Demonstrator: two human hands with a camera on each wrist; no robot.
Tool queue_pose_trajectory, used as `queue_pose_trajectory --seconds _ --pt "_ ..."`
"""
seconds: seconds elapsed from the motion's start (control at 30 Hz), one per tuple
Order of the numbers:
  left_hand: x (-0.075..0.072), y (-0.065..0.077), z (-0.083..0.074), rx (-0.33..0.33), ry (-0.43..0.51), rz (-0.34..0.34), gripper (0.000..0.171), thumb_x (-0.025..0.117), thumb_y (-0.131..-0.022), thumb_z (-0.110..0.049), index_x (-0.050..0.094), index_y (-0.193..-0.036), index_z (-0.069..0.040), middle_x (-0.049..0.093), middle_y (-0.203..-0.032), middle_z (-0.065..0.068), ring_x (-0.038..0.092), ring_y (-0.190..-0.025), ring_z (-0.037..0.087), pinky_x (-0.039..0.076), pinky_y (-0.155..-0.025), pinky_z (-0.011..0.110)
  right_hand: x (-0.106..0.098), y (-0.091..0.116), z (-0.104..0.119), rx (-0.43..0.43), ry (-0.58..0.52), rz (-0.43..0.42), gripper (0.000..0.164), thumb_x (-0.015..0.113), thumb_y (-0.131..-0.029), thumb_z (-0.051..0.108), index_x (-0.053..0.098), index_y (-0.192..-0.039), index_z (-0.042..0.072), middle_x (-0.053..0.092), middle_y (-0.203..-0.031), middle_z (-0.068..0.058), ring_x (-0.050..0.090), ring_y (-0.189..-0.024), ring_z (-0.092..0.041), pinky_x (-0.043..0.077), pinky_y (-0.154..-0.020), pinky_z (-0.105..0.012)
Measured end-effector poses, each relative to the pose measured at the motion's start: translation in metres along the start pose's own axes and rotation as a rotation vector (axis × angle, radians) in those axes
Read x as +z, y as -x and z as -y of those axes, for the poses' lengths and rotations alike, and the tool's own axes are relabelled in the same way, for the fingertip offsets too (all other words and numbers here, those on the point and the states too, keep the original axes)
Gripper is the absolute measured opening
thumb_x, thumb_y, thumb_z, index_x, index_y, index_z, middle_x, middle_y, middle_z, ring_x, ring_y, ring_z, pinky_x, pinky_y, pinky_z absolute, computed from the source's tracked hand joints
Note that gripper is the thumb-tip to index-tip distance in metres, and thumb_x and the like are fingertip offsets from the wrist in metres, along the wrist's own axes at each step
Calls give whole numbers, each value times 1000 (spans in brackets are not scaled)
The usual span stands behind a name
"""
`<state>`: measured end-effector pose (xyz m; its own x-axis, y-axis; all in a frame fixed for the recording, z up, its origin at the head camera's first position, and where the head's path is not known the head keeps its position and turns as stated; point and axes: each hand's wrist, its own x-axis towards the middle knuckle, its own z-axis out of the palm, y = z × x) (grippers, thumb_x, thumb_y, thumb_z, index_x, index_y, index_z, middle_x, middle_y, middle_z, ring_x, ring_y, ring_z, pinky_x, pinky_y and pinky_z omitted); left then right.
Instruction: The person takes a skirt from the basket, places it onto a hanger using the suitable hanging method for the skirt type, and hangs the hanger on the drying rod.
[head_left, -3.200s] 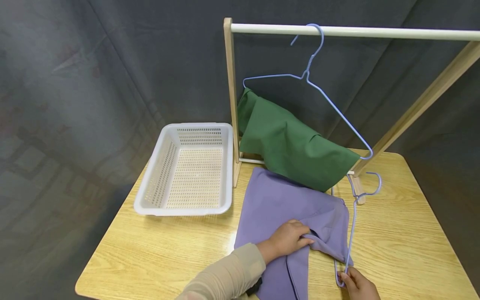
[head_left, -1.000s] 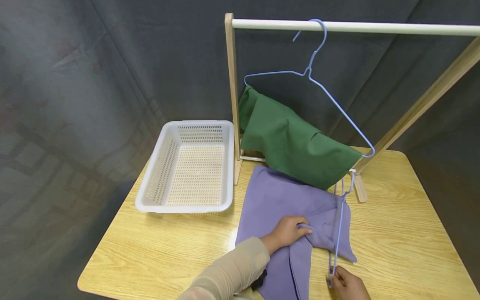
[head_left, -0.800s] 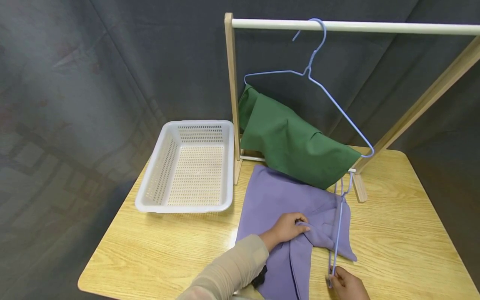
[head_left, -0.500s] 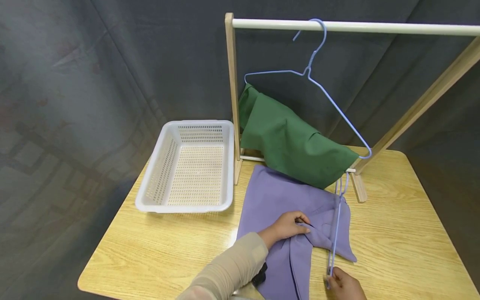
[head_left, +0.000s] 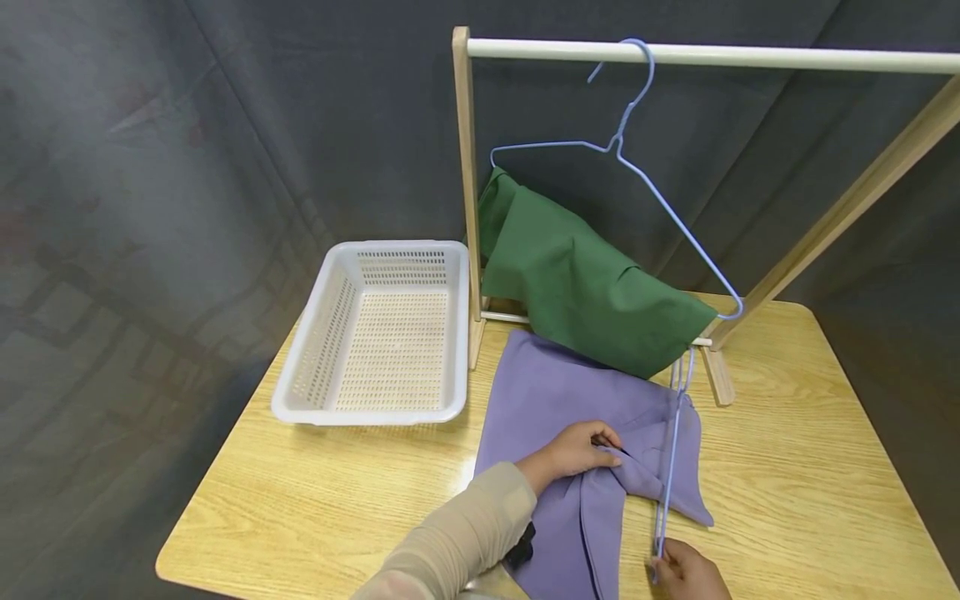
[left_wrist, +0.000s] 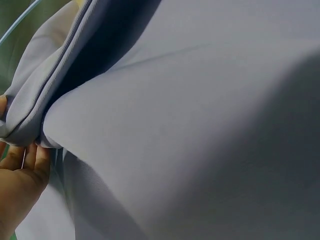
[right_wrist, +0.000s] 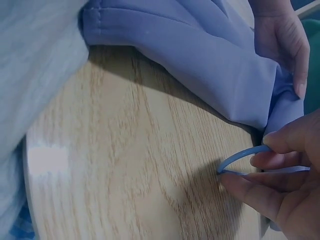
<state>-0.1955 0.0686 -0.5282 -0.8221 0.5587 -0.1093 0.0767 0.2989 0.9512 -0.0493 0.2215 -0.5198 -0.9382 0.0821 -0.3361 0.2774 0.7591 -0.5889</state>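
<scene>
A purple garment lies on the table in the head view, partly folded on its right side. My left hand pinches a folded edge of it and holds that edge slightly raised; a dark opening shows beside the fingers. With thumb and fingers my right hand grips the near end of a blue wire hanger, which stands on edge across the garment's right part. In the right wrist view the rounded hanger end sits between thumb and fingers. The left wrist view is mostly filled by purple fabric.
Behind the garment stands a rack with a white rail and wooden posts. A second blue hanger hangs there, tilted, with a green cloth over its bar. A white perforated basket stands to the left.
The right hand has moved the hanger leftward over the garment, and its hook has turned from pointing right to nearly edge-on. The left hand has drawn the fold up slightly.
</scene>
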Motion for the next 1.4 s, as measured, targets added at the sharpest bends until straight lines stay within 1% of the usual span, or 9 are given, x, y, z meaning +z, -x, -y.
queue_pose_trajectory --seconds 0.23,0.47,0.7,0.73,0.83,0.97,1.07,1.17,1.4 --pt "0 0 3 -5 3 -9 13 66 -74 -9 62 -87 -8 55 -75 -8 49 -69 -1 40 -65 14 1 2 -3 -46 14 -8 23 58 -77 2 42 -62 8 50 -66 3 51 -59 -3 42 -53 -21" --pt "-2 1 3 -1 -25 -18 9 64 -77 -11 63 -86 -9 54 -74 -9 48 -68 -1 40 -65 14 3 2 -8 -135 47 -59 27 61 -75 2 39 -60 9 46 -67 4 45 -60 0 41 -54 -21" --pt "-2 0 7 18 -45 -55 7 63 -78 -12 64 -84 -9 56 -73 -8 48 -64 -1 40 -62 14 2 1 -7 -170 46 -24 28 60 -75 0 37 -62 8 44 -69 2 46 -61 -2 42 -53 -20" --pt "-2 -1 7 14 -38 -56 7 64 -77 -12 64 -84 -9 56 -72 -8 48 -63 -1 40 -61 14 3 1 -7 -172 45 -29 28 60 -75 -1 36 -62 8 43 -69 2 45 -60 -1 41 -52 -20" --pt "-3 -1 6 10 -9 -55 9 65 -76 -11 64 -84 -7 56 -72 -7 48 -62 -1 40 -61 14 6 1 -5 -227 51 -105 32 62 -72 -2 35 -61 10 38 -64 5 37 -54 1 35 -48 -20" --pt "-4 -3 5 0 48 -34 12 66 -74 -7 63 -85 -4 56 -71 -6 47 -62 0 40 -61 14 10 1 -4 -364 73 -243 38 66 -65 -5 33 -59 12 33 -62 10 29 -53 1 29 -45 -21" --pt "-6 -4 4 -33 93 -11 15 66 -73 -6 62 -87 -3 55 -72 -5 48 -62 1 40 -62 15 11 0 -4 -422 85 -286 41 67 -62 -6 31 -59 13 33 -63 11 29 -55 1 29 -46 -22" --pt "-8 -4 3 -58 132 5 15 66 -74 -5 61 -88 -2 55 -73 -4 49 -63 2 41 -62 16 11 0 -4 -417 102 -275 41 67 -63 -5 31 -59 13 35 -64 8 30 -56 1 30 -46 -22" --pt "-12 -6 0 -52 206 -10 16 64 -74 -2 59 -88 2 58 -76 3 49 -64 1 42 -61 15 11 -2 -4 -414 151 -262 39 68 -63 -5 33 -59 12 41 -68 3 34 -57 -2 33 -48 -23"
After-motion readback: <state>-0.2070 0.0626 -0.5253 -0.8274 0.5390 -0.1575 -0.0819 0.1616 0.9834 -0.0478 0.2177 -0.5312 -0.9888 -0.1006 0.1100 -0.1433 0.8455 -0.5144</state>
